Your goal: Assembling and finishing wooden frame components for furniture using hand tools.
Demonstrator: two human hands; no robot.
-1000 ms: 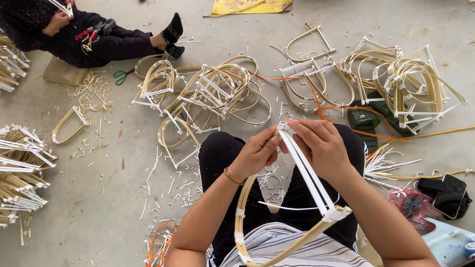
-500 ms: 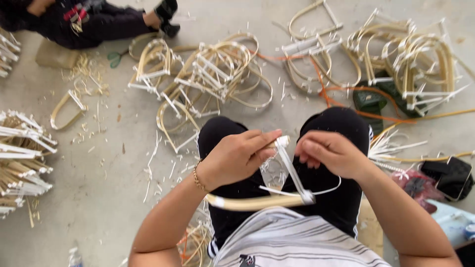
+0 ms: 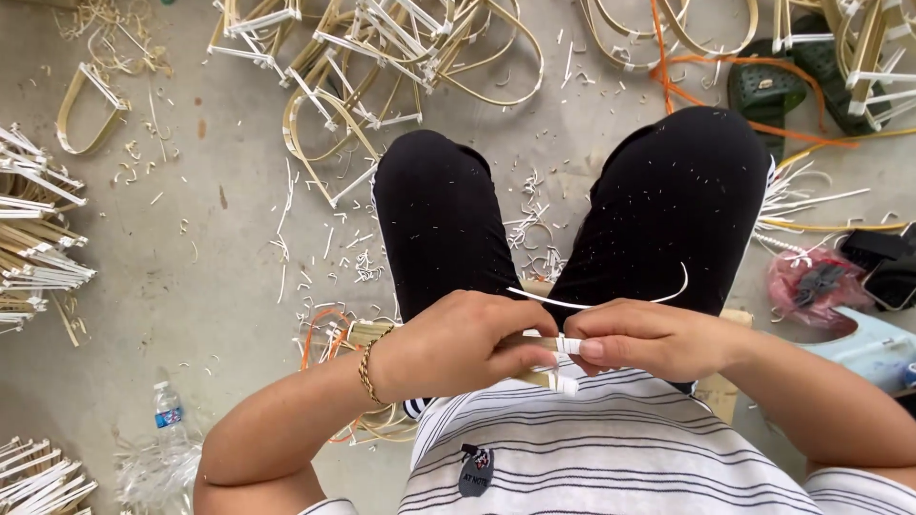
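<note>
My left hand (image 3: 458, 343) grips a flat bamboo strip (image 3: 367, 333) held across my lap, just above my striped shirt. My right hand (image 3: 654, 339) pinches a thin white binding strap (image 3: 611, 303) that is wrapped around the strip where the two hands meet; the strap's loose end curls up over my right knee. A gold bracelet sits on my left wrist. My knees in black trousers (image 3: 439, 210) fill the middle of the view. Most of the strip is hidden under my hands.
Heaps of bent bamboo frames (image 3: 401, 57) bound with white strap lie on the concrete floor ahead. Bundles of frames (image 3: 33, 238) sit at the left. A water bottle (image 3: 169, 410) lies lower left. Green sandals (image 3: 768, 91), orange cord, a pink bag and scraps lie at right.
The view has tipped down and closer. The bamboo piece has gone from upright to lying flat across my lap, and both hands have dropped toward my body.
</note>
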